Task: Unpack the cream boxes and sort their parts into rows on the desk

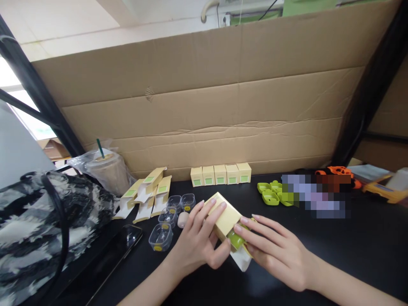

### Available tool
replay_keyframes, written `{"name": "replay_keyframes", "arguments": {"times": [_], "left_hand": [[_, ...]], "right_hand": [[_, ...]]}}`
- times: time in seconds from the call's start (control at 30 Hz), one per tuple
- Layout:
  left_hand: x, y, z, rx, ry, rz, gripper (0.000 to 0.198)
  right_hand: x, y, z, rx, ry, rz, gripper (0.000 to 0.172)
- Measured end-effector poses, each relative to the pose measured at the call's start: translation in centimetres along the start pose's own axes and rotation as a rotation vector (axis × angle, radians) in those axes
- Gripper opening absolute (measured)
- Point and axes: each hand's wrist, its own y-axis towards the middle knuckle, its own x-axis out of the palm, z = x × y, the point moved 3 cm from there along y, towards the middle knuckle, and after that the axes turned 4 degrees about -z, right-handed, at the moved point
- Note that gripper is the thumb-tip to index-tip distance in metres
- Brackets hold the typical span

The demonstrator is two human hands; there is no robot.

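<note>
My left hand (199, 238) is wrapped around a small yellow carton (223, 214), fingers over its top and thumb below. My right hand (270, 250) pinches a green item (236, 239) sitting at the carton's open end, with the white flap (242, 259) hanging beneath. Both hands hover just above the black tabletop (350, 255). Left of my left hand lie several clear plastic cups (168, 219) and a pile of unfolded yellow cartons (148, 193). A row of closed yellow cartons (220, 174) stands against the cardboard wall.
Several green shells (270, 193) lie right of the carton row. A lidded iced drink (108, 170) in a plastic bag stands back left. A patterned bag (41, 229) and a dark phone (117, 255) occupy the left. A cardboard wall (223, 106) closes the back.
</note>
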Motion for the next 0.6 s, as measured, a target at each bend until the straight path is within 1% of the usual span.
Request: {"name": "replay_keyframes", "arguments": {"times": [0.07,0.17,0.2,0.27,0.37,0.43,0.5,0.53,0.6], "left_hand": [[0.0,-0.1,-0.2,-0.05,-0.051,0.01,0.034],[0.2,-0.3,-0.4,-0.155,-0.141,0.023,0.045],[0.3,-0.3,-0.4,-0.17,-0.147,0.018,0.047],[0.3,-0.3,-0.5,-0.144,-0.112,-0.003,0.044],[0.4,-0.3,-0.8,-0.065,-0.017,-0.065,0.036],[0.7,-0.4,-1.3,-0.072,0.009,-0.132,0.031],[1.1,-0.7,-1.9,-0.122,-0.009,-0.204,0.031],[1.3,-0.9,-2.1,-0.147,-0.028,-0.229,0.033],[1.7,-1.3,-2.5,-0.188,-0.059,-0.26,0.038]], "right_hand": [[0.0,-0.2,0.0,0.046,0.045,0.018,0.023],[-0.1,-0.2,0.0,0.099,0.107,0.026,0.029],[-0.1,-0.2,0.0,0.113,0.114,0.02,0.03],[-0.4,0.0,0.1,0.124,0.119,0.009,0.029],[-0.7,0.2,0.4,0.125,0.125,0.028,0.021],[-0.7,0.1,0.7,0.16,0.195,0.052,0.018],[-0.3,-0.2,1.1,0.279,0.336,0.065,0.016],[0.0,-0.4,1.3,0.374,0.42,0.07,0.015],[0.6,-0.8,2.0,0.61,0.598,0.095,0.012]]}}
